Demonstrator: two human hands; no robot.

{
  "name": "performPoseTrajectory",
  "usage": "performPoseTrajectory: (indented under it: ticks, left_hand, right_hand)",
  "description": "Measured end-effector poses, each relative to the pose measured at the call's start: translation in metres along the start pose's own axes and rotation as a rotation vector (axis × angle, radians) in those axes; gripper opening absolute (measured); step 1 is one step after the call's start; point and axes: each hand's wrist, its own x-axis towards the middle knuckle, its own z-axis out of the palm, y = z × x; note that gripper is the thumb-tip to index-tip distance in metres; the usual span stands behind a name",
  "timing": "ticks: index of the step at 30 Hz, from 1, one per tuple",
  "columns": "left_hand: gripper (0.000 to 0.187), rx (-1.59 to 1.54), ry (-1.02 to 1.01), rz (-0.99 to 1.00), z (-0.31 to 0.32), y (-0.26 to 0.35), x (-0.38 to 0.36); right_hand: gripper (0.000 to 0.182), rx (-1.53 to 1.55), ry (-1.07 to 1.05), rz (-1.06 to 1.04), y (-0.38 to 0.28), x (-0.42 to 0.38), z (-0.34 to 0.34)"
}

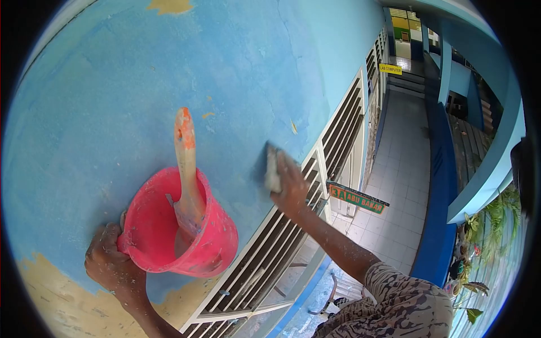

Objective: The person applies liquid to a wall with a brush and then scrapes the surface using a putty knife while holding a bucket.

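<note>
My left hand (112,262) is closed on the rim of a pink plastic bucket (220,242), which tilts toward me beside the wall. Inside leans a wide paintbrush (187,152), its wooden handle orange at the tip and its bristles low in the bucket. Pale residue streaks the bucket's inner wall. My right hand (290,186) grips a pale grey, block-like pad (273,169) against the blue wall (236,90); I cannot make out its exact material. Specks of white dot both forearms.
White-framed louvre windows (248,281) run along the wall just right of my hands. A hanging class sign (358,199) juts out past my right forearm. Bare tan patches (56,287) mark the wall. A tiled corridor (394,152) stretches away, with plants (496,225) at right.
</note>
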Motion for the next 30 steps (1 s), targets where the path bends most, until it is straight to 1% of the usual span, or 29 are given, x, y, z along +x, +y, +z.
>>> performPoseTrajectory:
  ticks: [1,3,5,6,7,8,10,11,12,13,15,16,17,19,20,21,22,23,24,26,27,28,29,30]
  left_hand:
    - [0.029,0.006,-0.020,-0.003,0.000,-0.001,0.000]
    - [0.029,0.011,0.005,-0.001,0.003,-0.004,-0.001]
    - [0.029,0.019,0.023,0.018,0.006,-0.006,-0.001]
    - [0.029,0.019,0.017,0.014,0.005,-0.006,-0.001]
    - [0.029,0.016,0.010,0.001,0.005,-0.005,-0.001]
    - [0.029,0.019,0.000,-0.005,0.004,-0.005,-0.001]
    - [0.030,0.037,0.002,0.037,0.002,-0.003,-0.001]
    - [0.030,0.034,0.002,0.042,0.001,-0.003,-0.001]
    - [0.031,0.027,0.007,0.030,0.002,-0.003,-0.001]
    - [0.032,0.020,0.008,0.018,0.002,-0.003,-0.001]
    - [0.032,0.017,0.004,0.025,0.002,-0.003,-0.002]
    - [0.032,0.019,0.006,0.021,0.002,-0.003,-0.002]
    - [0.032,0.016,0.011,0.028,0.002,-0.004,-0.003]
    - [0.031,0.019,-0.020,0.021,0.002,-0.007,-0.002]
    - [0.031,0.025,-0.020,0.027,0.002,-0.007,-0.001]
    - [0.030,0.025,-0.011,0.025,0.002,-0.007,-0.001]
    - [0.030,0.024,-0.005,0.022,0.002,-0.007,-0.002]
    - [0.030,0.026,-0.014,0.024,0.006,-0.008,-0.002]
    - [0.030,0.020,-0.009,0.007,0.008,-0.009,-0.001]
    - [0.030,0.024,-0.024,-0.015,0.007,-0.009,-0.002]
    - [0.029,0.044,-0.027,0.022,0.005,-0.008,-0.001]
    - [0.028,0.060,-0.025,0.052,0.004,-0.008,-0.001]
    - [0.028,0.061,-0.031,0.043,0.003,-0.009,-0.002]
    - [0.027,0.065,-0.040,0.032,0.004,-0.009,-0.003]
  right_hand:
    - [0.084,0.033,0.009,0.110,0.019,0.016,0.005]
    - [0.078,0.024,0.054,0.340,0.070,0.064,0.013]
    - [0.071,-0.121,0.103,0.312,0.131,0.103,0.017]
    - [0.067,-0.169,0.043,0.380,0.157,0.125,0.012]
    - [0.063,-0.220,-0.020,0.439,0.168,0.139,0.007]
    - [0.063,-0.221,-0.031,0.437,0.170,0.135,0.011]
    - [0.051,-0.123,0.168,0.293,0.171,0.112,0.018]
    - [0.055,-0.221,0.139,0.209,0.164,0.084,0.026]
    - [0.060,-0.064,0.047,0.295,0.114,0.065,0.009]
    - [0.069,0.059,0.068,0.320,0.074,0.039,0.007]
    - [0.084,0.073,0.046,-0.022,0.029,-0.013,-0.001]
    - [0.089,0.057,-0.030,-0.008,0.016,-0.027,-0.005]
    - [0.089,0.054,-0.022,-0.006,0.021,-0.024,-0.003]
    - [0.089,0.083,0.024,0.097,0.033,-0.015,0.004]
    - [0.084,0.071,0.072,0.150,0.037,0.002,0.001]
    - [0.083,0.061,0.106,0.201,0.059,0.015,0.009]
    - [0.078,0.054,0.208,0.236,0.088,0.031,0.018]
    - [0.072,0.012,0.224,0.308,0.118,0.053,0.022]
    - [0.064,-0.052,0.193,0.352,0.140,0.075,0.020]
    - [0.040,-0.125,0.158,0.430,0.208,0.100,0.029]
    - [0.034,-0.190,0.155,0.503,0.233,0.108,0.030]
    - [0.036,-0.167,0.117,0.511,0.223,0.111,0.025]
    - [0.037,-0.148,0.080,0.517,0.211,0.111,0.017]
    - [0.040,-0.120,0.079,0.442,0.191,0.096,0.016]
